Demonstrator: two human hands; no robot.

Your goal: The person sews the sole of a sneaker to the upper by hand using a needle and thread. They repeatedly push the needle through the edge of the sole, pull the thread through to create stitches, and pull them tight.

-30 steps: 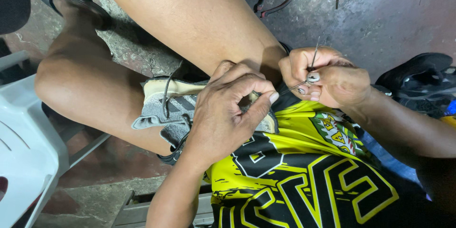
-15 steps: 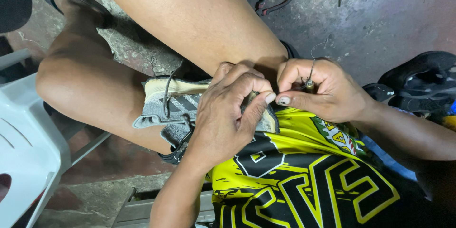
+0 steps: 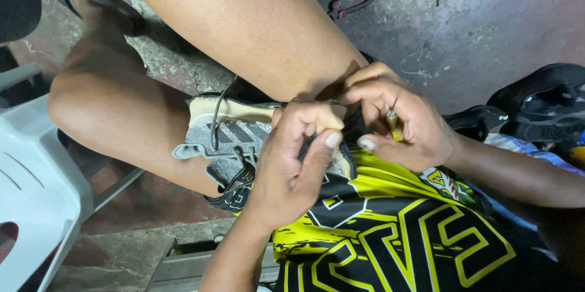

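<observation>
Clearly the left hand (image 3: 292, 164) is closed around the grey knit sneaker (image 3: 234, 140), which lies on the person's lap, pressed between the bare thigh (image 3: 244, 30) on the far side and the yellow-and-black shirt (image 3: 390, 231) on the near side. The fingers curl over the rear part of the shoe and the thumb presses on it, so this hand is clamped on the shoe. The right hand (image 3: 402, 121) is just beside it, almost touching, and its fingers pinch a small tool with a yellowish handle (image 3: 391, 123); its tip is hidden, so what it meets cannot be told. The shoe looks light, with a soft, yielding knit upper and a firmer pale sole edge (image 3: 234, 109), so the sole and heel seem the better place to hold, since the fabric would fold under the fingers. A loose dark lace (image 3: 220, 109) hangs over the upper and could catch. Room is narrow: the thigh is close on the far side, the other leg (image 3: 116, 115) and a white plastic chair (image 3: 30, 182) stand at the left, and dark shoes (image 3: 536, 103) lie at the right. Red-handled pliers (image 3: 350, 6) lie on the concrete floor (image 3: 463, 30), far from both hands.
</observation>
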